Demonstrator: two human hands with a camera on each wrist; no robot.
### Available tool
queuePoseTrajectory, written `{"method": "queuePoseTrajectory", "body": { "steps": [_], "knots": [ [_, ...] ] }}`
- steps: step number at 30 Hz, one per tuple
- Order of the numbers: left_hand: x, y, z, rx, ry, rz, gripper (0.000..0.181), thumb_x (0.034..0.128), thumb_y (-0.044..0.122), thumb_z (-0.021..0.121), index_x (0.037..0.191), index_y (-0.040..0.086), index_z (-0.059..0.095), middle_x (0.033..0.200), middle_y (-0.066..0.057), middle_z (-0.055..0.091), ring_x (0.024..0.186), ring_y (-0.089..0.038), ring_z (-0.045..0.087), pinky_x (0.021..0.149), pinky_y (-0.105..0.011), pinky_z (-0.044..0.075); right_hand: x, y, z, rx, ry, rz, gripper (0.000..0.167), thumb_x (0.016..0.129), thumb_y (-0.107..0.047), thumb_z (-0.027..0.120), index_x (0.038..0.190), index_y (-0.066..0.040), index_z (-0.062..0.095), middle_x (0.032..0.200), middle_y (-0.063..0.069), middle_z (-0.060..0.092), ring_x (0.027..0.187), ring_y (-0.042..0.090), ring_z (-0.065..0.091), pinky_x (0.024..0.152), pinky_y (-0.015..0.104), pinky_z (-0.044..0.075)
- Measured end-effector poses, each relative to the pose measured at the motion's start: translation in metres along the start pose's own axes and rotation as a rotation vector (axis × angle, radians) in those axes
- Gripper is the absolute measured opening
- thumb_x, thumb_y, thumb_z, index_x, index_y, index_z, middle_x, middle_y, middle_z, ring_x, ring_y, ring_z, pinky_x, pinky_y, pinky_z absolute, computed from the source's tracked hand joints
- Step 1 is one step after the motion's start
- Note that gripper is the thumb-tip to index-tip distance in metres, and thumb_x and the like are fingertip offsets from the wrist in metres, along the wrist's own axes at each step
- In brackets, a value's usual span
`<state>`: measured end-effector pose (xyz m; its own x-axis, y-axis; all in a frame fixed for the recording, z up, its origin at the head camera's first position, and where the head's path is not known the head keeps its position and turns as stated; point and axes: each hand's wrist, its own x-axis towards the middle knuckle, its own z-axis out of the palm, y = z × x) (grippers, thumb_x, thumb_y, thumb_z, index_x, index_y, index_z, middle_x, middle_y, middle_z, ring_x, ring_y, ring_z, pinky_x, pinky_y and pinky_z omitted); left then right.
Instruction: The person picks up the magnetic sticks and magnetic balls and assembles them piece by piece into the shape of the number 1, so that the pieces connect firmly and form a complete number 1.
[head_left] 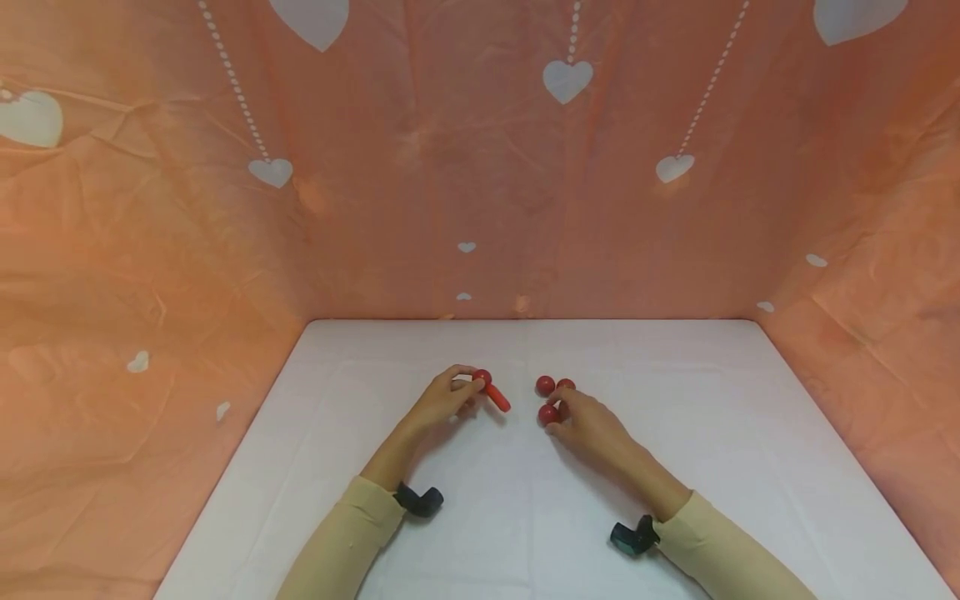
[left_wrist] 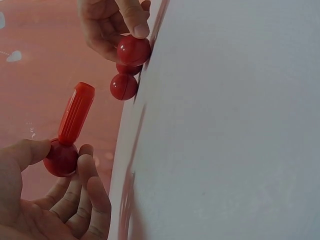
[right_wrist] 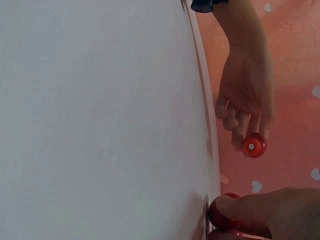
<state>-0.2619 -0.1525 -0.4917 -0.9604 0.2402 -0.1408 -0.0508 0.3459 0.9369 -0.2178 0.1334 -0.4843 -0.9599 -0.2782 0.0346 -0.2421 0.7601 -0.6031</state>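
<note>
My left hand (head_left: 441,403) pinches a glossy red ball (head_left: 482,378) between thumb and fingers, held above the white table. Out of that ball sticks a short ridged red plastic rod (head_left: 498,397), which the left wrist view shows with its far end free. To the right, my right hand (head_left: 597,429) grips another red ball (head_left: 548,414) with thumb and fingertips, low at the tabletop. Two more red balls, one farther left (head_left: 545,385) and one partly behind my fingers (head_left: 566,383), lie just beyond it. In the right wrist view my right thumb (right_wrist: 250,207) covers part of the gripped ball.
A white table (head_left: 480,517) spreads under both arms. Orange cloth (head_left: 495,183) with pale hearts hangs at the back and both sides. Each wrist carries a small black camera, one on the left (head_left: 420,501) and one on the right (head_left: 634,537).
</note>
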Motion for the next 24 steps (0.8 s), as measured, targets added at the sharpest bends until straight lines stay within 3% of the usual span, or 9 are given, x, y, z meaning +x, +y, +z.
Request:
{"method": "queuePoseTrajectory", "body": {
  "steps": [12,18,24],
  "knots": [
    [0.0,0.002,-0.002,-0.004,-0.008,0.009,0.048,0.1075,0.036,0.067,0.145,0.007,0.058,0.105,-0.01,0.076,0.086,-0.022,0.068,0.078,-0.03,0.055,-0.001,-0.006,0.012,0.179,-0.018,-0.023,0.034,0.092,-0.015,0.086,0.121,-0.016,0.07,0.1,-0.004,0.07,0.083,0.016,0.058,0.07,0.03,0.051],
    [0.0,0.003,-0.002,0.0,-0.006,0.002,0.049,0.1074,0.037,0.067,0.145,0.007,0.058,0.108,-0.011,0.076,0.087,-0.021,0.069,0.079,-0.032,0.056,-0.002,-0.013,0.016,0.247,-0.028,0.022,0.032,0.091,-0.02,0.088,0.118,-0.018,0.071,0.094,-0.003,0.069,0.08,0.017,0.06,0.061,0.029,0.054],
    [-0.001,0.003,-0.002,0.0,0.004,0.006,0.047,0.1074,0.035,0.067,0.144,0.006,0.059,0.108,-0.012,0.076,0.085,-0.021,0.069,0.078,-0.032,0.056,-0.003,-0.017,0.019,0.277,-0.019,0.032,0.033,0.09,-0.021,0.089,0.116,-0.016,0.07,0.093,-0.002,0.071,0.078,0.017,0.061,0.062,0.028,0.055]
  ]
}}
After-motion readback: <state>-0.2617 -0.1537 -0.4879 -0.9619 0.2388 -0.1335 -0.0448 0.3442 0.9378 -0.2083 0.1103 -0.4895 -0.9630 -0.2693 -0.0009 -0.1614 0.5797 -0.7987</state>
